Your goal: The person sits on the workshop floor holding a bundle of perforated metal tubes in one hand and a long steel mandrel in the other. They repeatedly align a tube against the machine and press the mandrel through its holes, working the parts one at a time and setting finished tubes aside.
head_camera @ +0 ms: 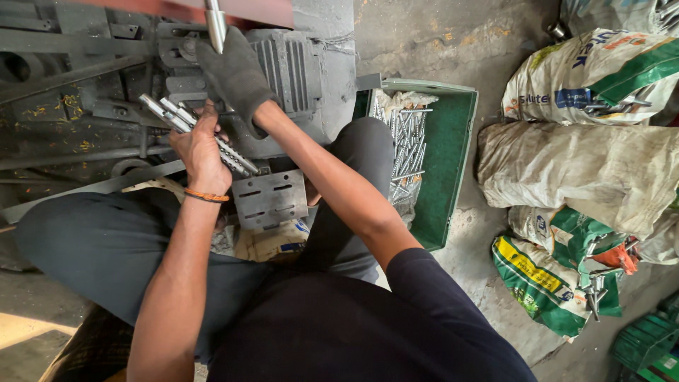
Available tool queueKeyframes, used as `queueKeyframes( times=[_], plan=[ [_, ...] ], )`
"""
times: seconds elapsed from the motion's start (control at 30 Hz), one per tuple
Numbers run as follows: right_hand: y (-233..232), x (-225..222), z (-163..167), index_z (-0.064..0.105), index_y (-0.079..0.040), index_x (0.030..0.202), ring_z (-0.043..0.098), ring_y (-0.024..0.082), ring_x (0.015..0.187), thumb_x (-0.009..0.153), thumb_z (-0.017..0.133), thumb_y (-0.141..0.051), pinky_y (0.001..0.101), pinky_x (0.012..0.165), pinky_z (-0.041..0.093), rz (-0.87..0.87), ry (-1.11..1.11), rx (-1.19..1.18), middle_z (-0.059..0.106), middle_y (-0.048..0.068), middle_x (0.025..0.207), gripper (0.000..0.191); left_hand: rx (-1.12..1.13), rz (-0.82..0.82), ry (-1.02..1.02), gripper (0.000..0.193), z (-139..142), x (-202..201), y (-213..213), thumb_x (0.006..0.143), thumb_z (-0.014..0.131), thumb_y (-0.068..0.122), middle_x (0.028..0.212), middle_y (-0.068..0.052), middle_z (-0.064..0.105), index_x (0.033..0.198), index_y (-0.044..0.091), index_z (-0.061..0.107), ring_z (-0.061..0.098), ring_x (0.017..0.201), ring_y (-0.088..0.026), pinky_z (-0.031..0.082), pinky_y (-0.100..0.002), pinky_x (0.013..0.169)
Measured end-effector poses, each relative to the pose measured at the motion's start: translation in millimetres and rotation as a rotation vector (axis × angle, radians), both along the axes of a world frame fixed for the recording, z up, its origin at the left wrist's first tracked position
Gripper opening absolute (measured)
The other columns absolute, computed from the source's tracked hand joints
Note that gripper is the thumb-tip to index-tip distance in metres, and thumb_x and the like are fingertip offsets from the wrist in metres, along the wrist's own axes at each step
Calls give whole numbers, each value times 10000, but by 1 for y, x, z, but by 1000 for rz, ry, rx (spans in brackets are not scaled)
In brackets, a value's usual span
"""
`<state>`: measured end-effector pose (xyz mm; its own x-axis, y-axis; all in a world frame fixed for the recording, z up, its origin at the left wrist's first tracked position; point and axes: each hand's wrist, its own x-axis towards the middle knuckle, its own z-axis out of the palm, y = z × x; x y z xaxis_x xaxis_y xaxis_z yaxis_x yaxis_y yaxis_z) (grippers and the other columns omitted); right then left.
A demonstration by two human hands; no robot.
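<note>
- Person's sitting low, dark trousers, knees spread, looking straight down at their own hands in front of a grimy dark machine (92, 92).
- Left hand (199, 148) is bare, orange band on the wrist, and it's closed around a bundle of long metal rods (201, 133) with notched or threaded ends. The bundle sticks out both sides of the fist, angled up-left to down-right.
- Just below that hand there's a grey metal plate (270, 198) with slots in it, sitting between the knees, and something like a printed bag or carton under it.
- Right hand (233, 74) wears a dark work glove and is wrapped around a shiny steel lever (215, 22) that runs up out of the top of the view. It sits just above and beyond the left hand, nearly touching it.
- Right behind the gloved hand is a ribbed grey housing (286, 60), looks like a motor body, part of the machine.
- Off to the right of both hands, past the right knee, a green crate (453, 163) holds a loose pile of the same kind of rods (407, 148).
- How far along: my read is mid-batch. A good handful is in the fist, plenty more in the crate. Can't tell which ones are finished and which aren't.
- Further right, well apart from the hands, stuffed woven sacks (566, 163) lie on the concrete floor, a couple with metal parts poking out.
</note>
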<state>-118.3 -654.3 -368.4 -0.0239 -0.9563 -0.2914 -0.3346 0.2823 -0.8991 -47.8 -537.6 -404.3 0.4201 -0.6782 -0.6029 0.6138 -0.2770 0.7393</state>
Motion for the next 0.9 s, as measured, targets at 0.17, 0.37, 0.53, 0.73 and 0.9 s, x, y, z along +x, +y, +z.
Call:
queueKeyframes(
  times=[0.17, 0.37, 0.53, 0.73, 0.9],
  plan=[
    [0, -1, 0, 516, 15, 946, 639, 186, 461, 863, 673, -265, 376, 418, 531, -2, -97, 47, 634, 111, 649, 332, 10, -1, 9, 207, 0, 0, 0, 905, 814, 97, 736, 12, 583, 856, 83, 614, 529, 592, -89, 465, -258, 509],
    [0, -2, -4, 537, 20, 956, 622, 173, 448, 879, 668, -262, 368, 412, 531, 27, -160, 84, 626, 96, 631, 321, 17, 15, 18, 209, 1, 1, -1, 907, 815, 105, 747, 12, 593, 869, 82, 610, 534, 601, -87, 467, -254, 516],
    [-3, -4, -3, 570, 14, 974, 609, 140, 473, 905, 704, -260, 331, 434, 530, 107, -184, -22, 615, 54, 629, 313, 18, 22, 34, 198, 2, 3, -1, 918, 803, 104, 757, 23, 595, 886, 90, 608, 534, 609, -78, 463, -250, 523],
    [-2, -9, 2, 540, 20, 976, 544, 158, 339, 933, 668, -233, 331, 304, 454, 160, -473, 196, 550, 34, 517, 286, 11, 35, 31, 239, 3, 4, -3, 928, 812, 107, 735, 29, 566, 870, 107, 580, 514, 584, -75, 448, -244, 513],
    [-3, -13, -1, 552, 4, 1008, 487, 142, 381, 980, 677, -298, 329, 344, 411, 179, -657, 285, 530, 30, 548, 328, 9, 62, 74, 228, 5, 4, -4, 916, 819, 112, 741, 24, 590, 872, 101, 596, 523, 576, -75, 447, -248, 494]
  ],
)
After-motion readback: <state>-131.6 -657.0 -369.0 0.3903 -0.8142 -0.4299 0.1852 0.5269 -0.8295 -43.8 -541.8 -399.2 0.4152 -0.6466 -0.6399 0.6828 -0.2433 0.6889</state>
